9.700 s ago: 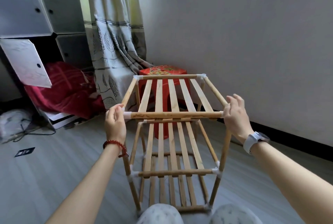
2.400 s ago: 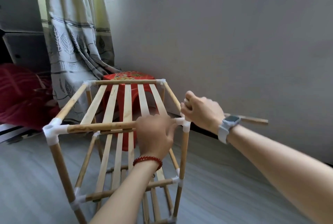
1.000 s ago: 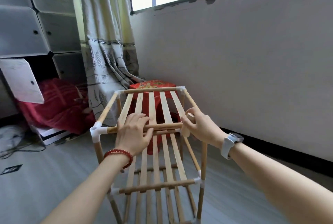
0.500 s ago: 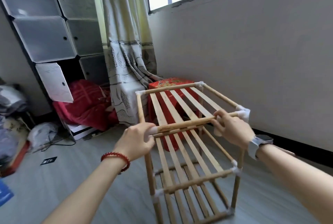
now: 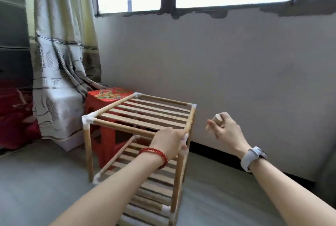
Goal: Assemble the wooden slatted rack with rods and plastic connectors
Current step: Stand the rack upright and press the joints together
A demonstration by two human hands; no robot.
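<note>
The wooden slatted rack (image 5: pixel 145 115) stands upright on the floor, with a slatted top shelf, lower slatted shelves and white plastic connectors (image 5: pixel 87 120) at its corners. My left hand (image 5: pixel 169 142), with a red bead bracelet on the wrist, grips the rack's near right top corner and covers the connector there. My right hand (image 5: pixel 225 131), with a white watch on the wrist, hangs in the air to the right of the rack, apart from it. Its fingers are curled around a short wooden rod (image 5: pixel 217 117), of which only the round end shows.
A red plastic stool (image 5: pixel 107 98) stands right behind the rack, against a patterned curtain (image 5: pixel 60 62). A grey wall (image 5: pixel 236 80) with a dark skirting runs close along the rack's far and right side. Red bedding (image 5: pixel 14 113) lies at the far left. Grey floor surrounds the rack.
The rack now stands turned, one corner toward me. My left hand has shifted to its near right top corner. My right hand has come off the rack and moved right.
</note>
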